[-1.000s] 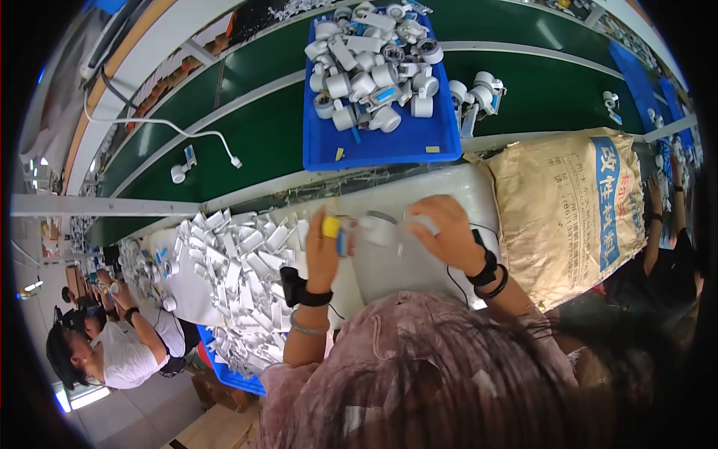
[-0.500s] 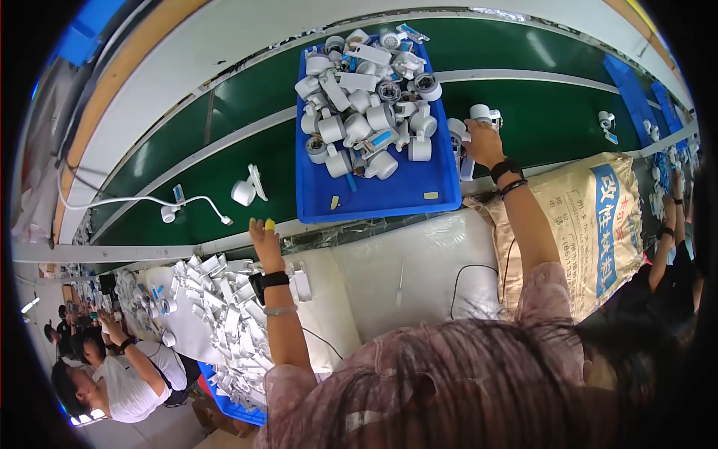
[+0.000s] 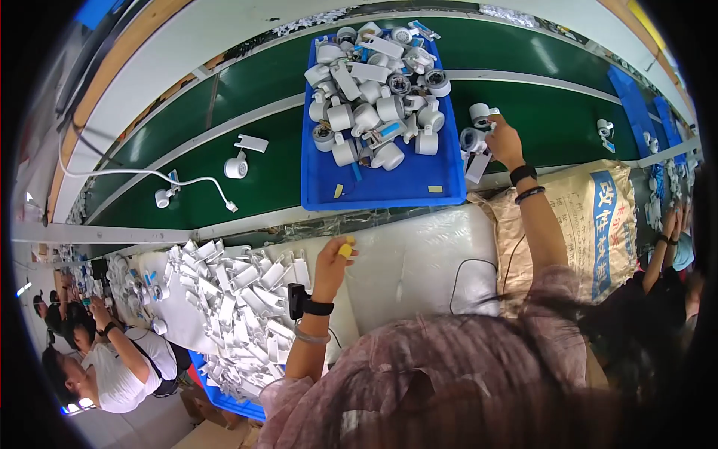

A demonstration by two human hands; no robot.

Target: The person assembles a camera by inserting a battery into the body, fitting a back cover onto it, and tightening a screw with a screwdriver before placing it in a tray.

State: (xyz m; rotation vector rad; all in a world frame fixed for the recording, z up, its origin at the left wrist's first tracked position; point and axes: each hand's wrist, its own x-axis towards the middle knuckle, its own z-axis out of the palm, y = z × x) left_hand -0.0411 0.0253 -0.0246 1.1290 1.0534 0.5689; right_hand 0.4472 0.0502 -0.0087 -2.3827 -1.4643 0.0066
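My right hand reaches onto the green belt right of the blue tray, its fingers closed around part of a white round-headed camera-like unit. Beside those fingers lies another white round unit with a flat white plate. My left hand, with a yellow cover on one fingertip, hovers over the pale padded mat. Its fingers are curled in, and whether anything is inside is hidden. The blue tray holds a heap of similar white units.
Many white plastic brackets are piled left of my left arm. A gold sack lies by my right arm. On the belt at left are a white unit and a white cable. Other people work at far left and right.
My left hand has moved right and nearer me, away from the belt. The white unit near it now lies turned and farther off. My right hand stays by its units, which have shifted slightly.
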